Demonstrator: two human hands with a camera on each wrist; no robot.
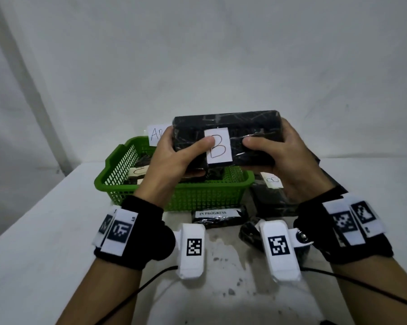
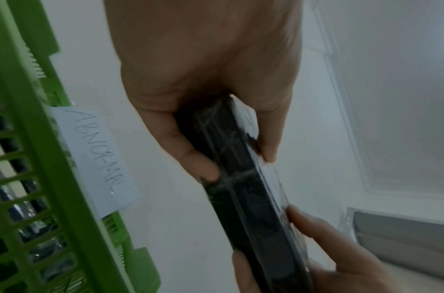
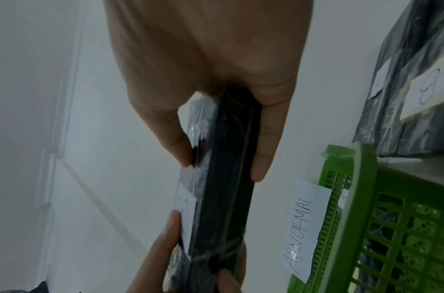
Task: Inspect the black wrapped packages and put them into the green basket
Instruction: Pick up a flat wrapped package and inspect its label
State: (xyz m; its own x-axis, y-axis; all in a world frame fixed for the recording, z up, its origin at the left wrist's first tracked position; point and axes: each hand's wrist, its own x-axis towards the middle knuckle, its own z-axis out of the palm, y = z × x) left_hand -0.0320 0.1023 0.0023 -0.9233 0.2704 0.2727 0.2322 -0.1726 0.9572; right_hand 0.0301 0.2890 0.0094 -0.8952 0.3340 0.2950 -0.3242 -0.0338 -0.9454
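Note:
I hold a black wrapped package (image 1: 249,127) with a white label marked B, facing me, above the green basket (image 1: 197,195). My left hand (image 1: 174,153) grips its left end, thumb on the front by the label. My right hand (image 1: 277,156) grips its right end, thumb on the front too. In the left wrist view the package (image 2: 243,178) shows edge-on between thumb and fingers of my left hand (image 2: 211,99). The right wrist view shows the package (image 3: 226,168) in my right hand (image 3: 216,89). Inside the basket lies another black package with a label marked C (image 1: 139,172).
More black packages (image 1: 272,195) lie on the table to the right of the basket, one labelled B. A small one marked IN PROGRESS (image 1: 219,215) lies before the basket. A paper tag reading ABNORMAL (image 3: 303,226) sticks to the basket's far rim. A white wall stands behind.

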